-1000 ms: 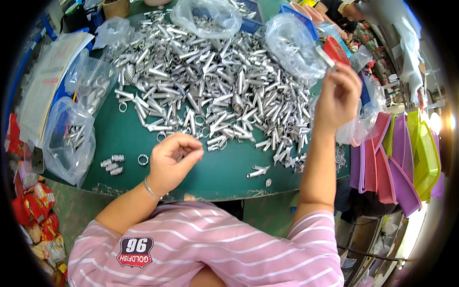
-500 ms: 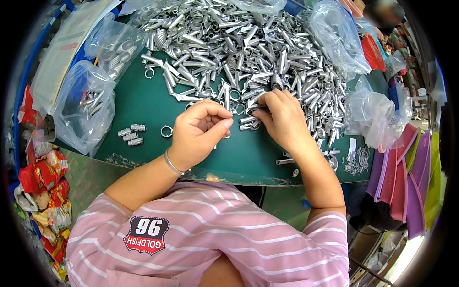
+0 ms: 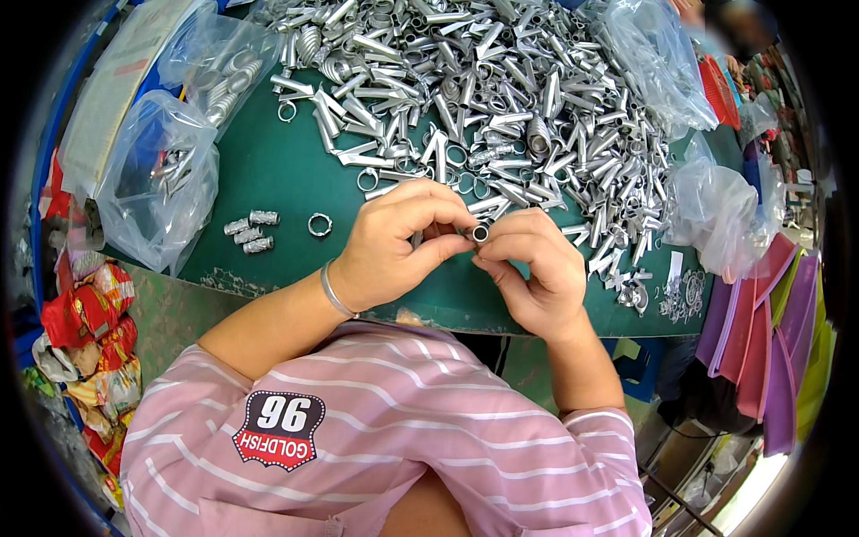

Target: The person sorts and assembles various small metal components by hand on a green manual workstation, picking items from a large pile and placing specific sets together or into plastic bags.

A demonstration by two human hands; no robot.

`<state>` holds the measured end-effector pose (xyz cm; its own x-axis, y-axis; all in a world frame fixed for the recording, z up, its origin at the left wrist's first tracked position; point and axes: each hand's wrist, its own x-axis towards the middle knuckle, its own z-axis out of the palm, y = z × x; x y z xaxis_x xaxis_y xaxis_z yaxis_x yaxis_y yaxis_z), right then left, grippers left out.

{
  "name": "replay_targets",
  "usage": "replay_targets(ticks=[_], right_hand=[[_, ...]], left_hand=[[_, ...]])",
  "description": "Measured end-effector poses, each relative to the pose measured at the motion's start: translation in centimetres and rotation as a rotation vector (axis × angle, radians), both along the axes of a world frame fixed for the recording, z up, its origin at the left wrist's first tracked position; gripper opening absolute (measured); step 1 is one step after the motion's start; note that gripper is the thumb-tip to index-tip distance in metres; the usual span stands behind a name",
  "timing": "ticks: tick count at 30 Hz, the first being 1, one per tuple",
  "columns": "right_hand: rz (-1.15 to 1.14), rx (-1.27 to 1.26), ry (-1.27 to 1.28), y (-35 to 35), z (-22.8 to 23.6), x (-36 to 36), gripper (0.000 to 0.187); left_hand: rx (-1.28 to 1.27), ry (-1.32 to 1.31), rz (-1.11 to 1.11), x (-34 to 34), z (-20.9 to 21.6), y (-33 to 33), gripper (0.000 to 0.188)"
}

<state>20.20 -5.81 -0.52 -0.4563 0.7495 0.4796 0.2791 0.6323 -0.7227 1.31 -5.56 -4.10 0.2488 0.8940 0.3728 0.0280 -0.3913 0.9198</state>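
In front of my body, both hands meet over the near part of the pile. My right hand point(image 3: 537, 273) pinches a short silver metal tube point(image 3: 480, 234), its round open end facing up. My left hand point(image 3: 407, 234) is closed, thumb and forefinger pressed together against the tube's left side. What sits between those left fingertips is too small to tell. A bit of grey shows within the curled left fingers. Just beyond lies a large heap of silver metal tubes and rings point(image 3: 501, 98). Left of my left hand are a loose metal ring point(image 3: 319, 225) and a small group of patterned metal tubes point(image 3: 254, 234).
Clear plastic bags point(image 3: 157, 183) with metal parts lie at the left of the green table point(image 3: 268, 179). More plastic bags point(image 3: 711, 210) rest at the right, near thin wire rings point(image 3: 683, 300). Colourful strips point(image 3: 761, 331) hang past the right edge; red packages point(image 3: 89, 309) are stacked at lower left.
My right hand has drawn back from the heap toward me with a metal tube and turned to meet my left fingertips. My left hand has shifted slightly right. The view has moved a little.
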Motion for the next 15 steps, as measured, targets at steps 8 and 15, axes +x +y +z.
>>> replay_targets(ticks=[8,15], right_hand=[[-0.195,-0.083,0.355,-2.2,-1.8,-1.1,0.026],[-0.165,0.179,0.172,-2.1,-1.8,-0.4,0.030]], left_hand=[[0.029,-0.089,0.000,0.1,0.2,-0.1,0.019],[-0.335,-0.287,-0.199,-0.3,-0.7,-0.7,0.027]])
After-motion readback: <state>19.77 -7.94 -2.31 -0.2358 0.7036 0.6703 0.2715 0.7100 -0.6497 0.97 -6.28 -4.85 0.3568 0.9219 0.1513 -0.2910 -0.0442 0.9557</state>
